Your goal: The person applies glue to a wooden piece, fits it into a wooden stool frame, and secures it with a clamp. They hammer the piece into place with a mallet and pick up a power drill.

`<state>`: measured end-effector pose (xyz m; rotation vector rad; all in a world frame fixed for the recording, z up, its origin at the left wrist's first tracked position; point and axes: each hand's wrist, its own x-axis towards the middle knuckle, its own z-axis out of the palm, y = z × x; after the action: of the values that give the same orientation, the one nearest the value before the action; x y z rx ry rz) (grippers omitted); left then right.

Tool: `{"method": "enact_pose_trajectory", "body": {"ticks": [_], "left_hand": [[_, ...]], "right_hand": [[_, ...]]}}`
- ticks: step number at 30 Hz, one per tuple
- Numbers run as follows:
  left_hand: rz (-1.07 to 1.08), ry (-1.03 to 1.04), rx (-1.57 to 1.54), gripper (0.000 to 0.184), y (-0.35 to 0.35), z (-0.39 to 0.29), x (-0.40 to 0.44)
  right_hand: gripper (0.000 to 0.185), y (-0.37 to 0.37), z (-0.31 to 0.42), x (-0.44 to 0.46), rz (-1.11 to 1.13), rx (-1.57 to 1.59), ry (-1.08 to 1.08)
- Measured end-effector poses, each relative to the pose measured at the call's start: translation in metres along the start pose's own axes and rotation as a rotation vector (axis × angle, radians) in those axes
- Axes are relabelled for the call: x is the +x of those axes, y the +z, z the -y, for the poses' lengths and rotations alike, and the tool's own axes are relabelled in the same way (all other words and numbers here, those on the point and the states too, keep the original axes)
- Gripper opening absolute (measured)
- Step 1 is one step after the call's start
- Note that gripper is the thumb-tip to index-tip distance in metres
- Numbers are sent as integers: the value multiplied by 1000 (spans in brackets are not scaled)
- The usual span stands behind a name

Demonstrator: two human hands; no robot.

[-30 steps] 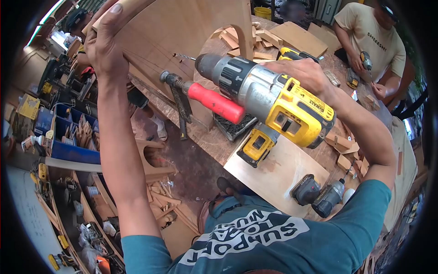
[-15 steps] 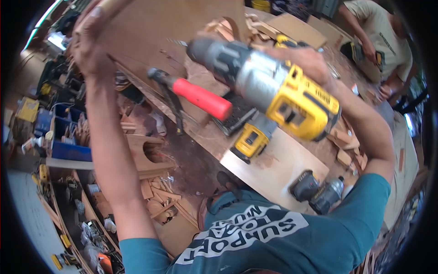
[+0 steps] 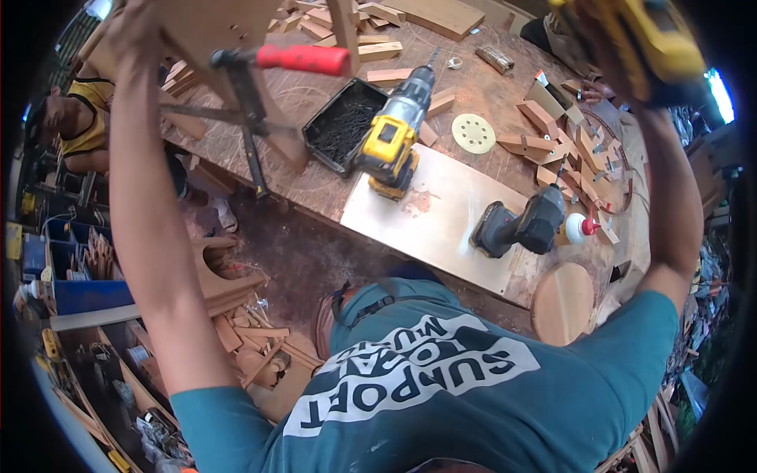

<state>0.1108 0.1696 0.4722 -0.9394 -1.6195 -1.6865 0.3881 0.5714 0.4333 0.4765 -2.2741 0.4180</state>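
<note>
At the upper left, my left hand [image 3: 136,38] is wrapped around the edge of a wooden panel piece [image 3: 213,24], which is partly cut off by the view. A clamp with a red handle [image 3: 303,61] is fixed on that piece, its dark bar hanging down. High on the right, my right hand [image 3: 621,80] holds a yellow and black power drill [image 3: 658,51]. The drill is blurred and cut off at the top, and it hides most of my fingers. A second yellow drill [image 3: 392,138] stands on the workbench between my arms, its bit pointing up and away.
A black tray of dark screws [image 3: 341,130] sits beside the standing drill. A pale board [image 3: 441,225] carries a dark driver [image 3: 530,221]. Sanding disc [image 3: 473,133], glue bottle [image 3: 579,228], wood offcuts [image 3: 579,150] and a round wooden disc [image 3: 563,302] lie rightward. A person [image 3: 85,118] is at left.
My right hand has swung the drill up and right, away from the panel and clamp. The view has shifted, showing more of the bench. My left hand still holds the panel.
</note>
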Motion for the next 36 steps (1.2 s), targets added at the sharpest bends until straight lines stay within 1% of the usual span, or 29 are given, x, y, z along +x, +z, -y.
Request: {"method": "enact_pose_trajectory", "body": {"ticks": [3,7,9,10,11,12,13,14,16,17,18,19,20,21,23,24,25,27,28,29,30,31,32,33,34,35,36], "left_hand": [[31,-55,-19,35,1,-18,-8],[39,-131,-65,30,-4,-51,-26],[-50,-133,-154,28,-11,-74,-49],[-130,-75,-289,27,-16,-82,-71],[-290,-73,-338,33,-23,-90,-97],[-213,-77,-536,39,-41,-69,-125],[-199,-130,-616,36,-37,-93,-167],[5,-63,-827,40,-30,-103,-211],[156,-162,-1043,39,-4,-141,-284],[363,-332,-1156,53,3,-157,-308],[559,-525,-1229,69,9,-174,-331],[737,-572,-1296,80,24,-175,-347],[806,-655,-1388,87,32,-183,-356],[791,-667,-1494,91,44,-189,-367],[672,-862,-1761,93,51,-201,-384],[610,-906,-1936,89,57,-197,-389],[441,-1004,-2041,75,60,-199,-397],[155,-1153,-2123,54,56,-200,-410],[103,-1157,-2039,48,51,-204,-409],[66,-1169,-1965,43,46,-210,-407],[54,-1132,-1998,38,49,-211,-407],[36,-1102,-2029,35,52,-214,-409],[39,-1133,-1979,32,52,-219,-411],[41,-1146,-1927,29,56,-224,-409],[68,-1173,-1953,28,63,-230,-410],[81,-1198,-1965,27,68,-236,-414],[135,-1248,-1894,26,72,-241,-419]], "right_hand": [[37,-36,49,-26,-63,-69,134],[36,-72,136,-66,-185,-114,321],[35,-82,187,-89,-267,-103,406],[35,-83,213,-101,-320,-83,451],[34,-83,237,-113,-375,-64,495],[34,-79,262,-126,-431,-26,537],[33,-73,285,-139,-486,13,580],[33,-64,309,-151,-544,63,622],[32,-38,350,-176,-626,210,726],[32,-21,367,-189,-657,298,786],[31,-3,381,-203,-630,384,848],[31,14,392,-216,-586,459,905],[31,33,400,-235,-511,547,974],[29,44,401,-249,-438,621,1025],[27,67,403,-277,-279,750,1128],[26,78,410,-274,-311,951,1172],[27,84,408,-291,-152,921,1150],[60,88,409,-291,11,998,1187],[44,88,405,-289,31,851,1031],[40,82,393,-281,86,714,877],[35,75,381,-273,116,571,726],[41,61,374,-267,194,454,573],[44,68,373,-292,86,1131,1020],[47,64,367,-300,50,1283,1057],[50,61,362,-308,11,1432,1098],[52,47,359,-302,109,1021,826],[56,45,351,-312,32,916,653]]}}
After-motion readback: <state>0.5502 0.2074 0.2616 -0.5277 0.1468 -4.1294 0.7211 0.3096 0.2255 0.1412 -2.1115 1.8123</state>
